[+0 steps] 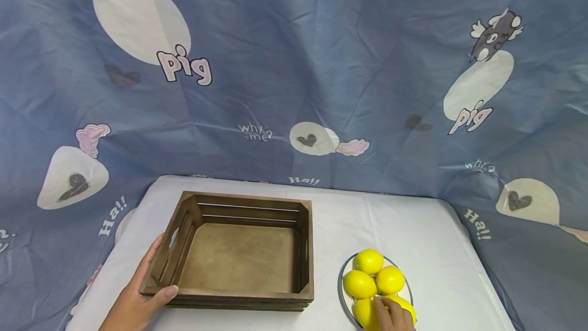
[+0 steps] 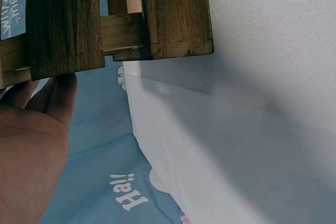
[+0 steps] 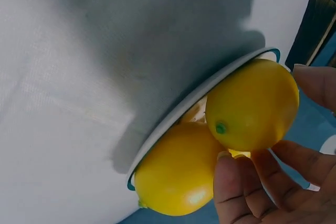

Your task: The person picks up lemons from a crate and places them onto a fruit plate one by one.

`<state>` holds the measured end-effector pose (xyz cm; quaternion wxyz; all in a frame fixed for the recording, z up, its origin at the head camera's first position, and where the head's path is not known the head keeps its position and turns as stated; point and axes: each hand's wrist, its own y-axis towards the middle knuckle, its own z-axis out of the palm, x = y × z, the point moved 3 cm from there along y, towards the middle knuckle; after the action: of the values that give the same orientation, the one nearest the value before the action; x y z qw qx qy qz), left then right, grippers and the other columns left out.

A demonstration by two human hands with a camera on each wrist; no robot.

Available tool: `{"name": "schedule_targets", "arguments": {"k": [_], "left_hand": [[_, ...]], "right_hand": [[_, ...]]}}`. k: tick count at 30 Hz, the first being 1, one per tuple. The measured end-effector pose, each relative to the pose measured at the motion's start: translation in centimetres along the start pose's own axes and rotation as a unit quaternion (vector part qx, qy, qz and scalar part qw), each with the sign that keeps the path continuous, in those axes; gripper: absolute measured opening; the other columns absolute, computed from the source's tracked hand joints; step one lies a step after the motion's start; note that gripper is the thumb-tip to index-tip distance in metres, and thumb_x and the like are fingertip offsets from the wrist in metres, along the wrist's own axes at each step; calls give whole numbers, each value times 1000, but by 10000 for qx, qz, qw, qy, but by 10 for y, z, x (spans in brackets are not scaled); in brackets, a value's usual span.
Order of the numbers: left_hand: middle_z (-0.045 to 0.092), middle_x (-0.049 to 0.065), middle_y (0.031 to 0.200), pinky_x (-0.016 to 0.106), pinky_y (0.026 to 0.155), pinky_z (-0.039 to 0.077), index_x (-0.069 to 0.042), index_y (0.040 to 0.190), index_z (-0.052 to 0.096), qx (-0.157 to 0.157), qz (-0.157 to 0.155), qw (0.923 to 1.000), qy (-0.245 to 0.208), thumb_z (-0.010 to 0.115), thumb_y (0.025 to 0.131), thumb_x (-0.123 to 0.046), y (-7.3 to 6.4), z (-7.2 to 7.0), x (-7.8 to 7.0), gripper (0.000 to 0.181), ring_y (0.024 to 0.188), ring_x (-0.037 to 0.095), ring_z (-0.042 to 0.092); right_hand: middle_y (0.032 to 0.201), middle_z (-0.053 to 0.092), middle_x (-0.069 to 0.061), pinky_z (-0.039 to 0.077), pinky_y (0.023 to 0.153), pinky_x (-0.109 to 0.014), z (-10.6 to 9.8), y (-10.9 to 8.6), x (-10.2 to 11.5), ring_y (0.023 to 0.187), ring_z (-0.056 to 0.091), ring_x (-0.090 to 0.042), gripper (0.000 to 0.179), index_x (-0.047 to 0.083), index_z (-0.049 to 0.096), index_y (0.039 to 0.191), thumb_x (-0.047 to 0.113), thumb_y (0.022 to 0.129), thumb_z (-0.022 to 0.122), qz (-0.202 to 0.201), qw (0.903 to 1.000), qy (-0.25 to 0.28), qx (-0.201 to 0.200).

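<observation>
My left hand [image 1: 138,298] grips a brown wooden slatted crate [image 1: 243,298] at its front left corner. The thumb lies over the front rim and the fingers run along the left side; in the left wrist view the fingertips go behind a slat. At the right, my right hand [image 1: 392,316] reaches into a white plate with a dark blue rim [image 1: 342,292], holding several yellow lemons. Seen from the right wrist, thumb and fingers pinch one lemon [image 3: 252,106] from both sides. Another lemon [image 3: 176,169] sits beside it, against the fingers. Nothing lies inside the crate.
A white cloth [image 1: 335,223] covers the table under the crate and plate. Behind and around the table hangs a blue printed curtain [image 1: 257,86]. Three further lemons, such as the back lemon [image 1: 369,261], rest in the plate.
</observation>
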<state>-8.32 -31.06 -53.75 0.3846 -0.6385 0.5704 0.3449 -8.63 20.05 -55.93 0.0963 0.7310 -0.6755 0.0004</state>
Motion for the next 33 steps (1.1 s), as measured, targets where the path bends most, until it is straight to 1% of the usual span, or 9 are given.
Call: {"name": "schedule_targets", "arguments": {"k": [3, 7, 10, 18, 22, 28, 30, 31, 33], "left_hand": [[-4, 20, 173, 85, 94, 28, -40, 168, -9, 0, -23, 10000, 51, 69, 102, -20, 0, 0, 0, 104, 147, 68, 11], [-4, 20, 173, 84, 94, 28, -39, 168, -8, -34, 7, 9999, 112, 69, 102, -20, -1, 0, -1, 104, 146, 68, 11], [-2, 23, 173, 84, 92, 31, -38, 168, -9, -31, -29, 9996, 262, 70, 102, -21, -1, -1, -2, 104, 144, 70, 15], [9, 37, 167, 71, 79, 51, -27, 168, -12, 381, -549, 9912, 1146, 70, 102, -39, 5, -14, -8, 107, 128, 74, 38], [14, 36, 166, 72, 82, 51, -22, 169, -7, 472, -536, 9871, 1430, 69, 101, -43, 10, -24, -14, 104, 132, 71, 35], [17, 27, 170, 82, 92, 34, -31, 170, 1, -82, 102, 9885, 1504, 74, 100, -34, 6, -45, -17, 101, 146, 63, 21], [19, 24, 170, 82, 101, 27, -34, 170, 4, -373, 462, 9869, 1500, 79, 96, -28, 3, -50, -16, 105, 158, 42, 13], [19, 23, 171, 83, 104, 23, -34, 170, 4, -480, 599, 9850, 1544, 81, 94, -28, 1, -53, -15, 108, 159, 38, 11], [20, 21, 171, 79, 113, 16, -32, 170, 5, -681, 950, 9795, 1641, 86, 88, -25, -1, -56, -13, 116, 159, 10, 4]], "right_hand": [[115, 60, -13, 58, 81, -46, -7, 1, 0, 100, 57, -28, 73, -2, 72, 121, 33, 63, 99, -354, 9976, 43, -595], [110, 61, -14, 60, 70, -44, -16, 4, -3, 94, 61, -31, 72, -4, 71, 118, 26, 58, 97, -957, 9850, 150, -1426], [107, 63, -13, 59, 66, -43, -22, 7, -5, 91, 62, -29, 68, -4, 71, 117, 24, 60, 94, -990, 9811, 326, -1628], [109, 68, -11, 61, 71, -50, -47, 16, -7, 96, 66, -29, 60, 0, 74, 117, 28, 69, 96, -583, 9851, 636, -1485], [114, 68, -11, 61, 76, -53, -57, 21, -14, 102, 66, -31, 54, 2, 73, 120, 32, 79, 91, -331, 9905, 688, -1142], [127, 64, -13, 58, 89, -60, -70, 28, -26, 115, 62, -35, 54, 2, 67, 133, 46, 101, 68, 50, 9966, 800, -171], [130, 63, -16, 55, 92, -64, -72, 30, -33, 119, 60, -38, 55, 2, 64, 137, 45, 104, 63, 26, 9960, 896, -53], [132, 62, -17, 54, 93, -65, -73, 32, -37, 120, 59, -39, 54, 2, 63, 138, 45, 105, 62, -6, 9955, 943, -35], [135, 60, -18, 52, 94, -67, -73, 34, -45, 123, 56, -40, 54, 2, 61, 140, 43, 106, 61, -81, 9949, 1005, -33]]}}
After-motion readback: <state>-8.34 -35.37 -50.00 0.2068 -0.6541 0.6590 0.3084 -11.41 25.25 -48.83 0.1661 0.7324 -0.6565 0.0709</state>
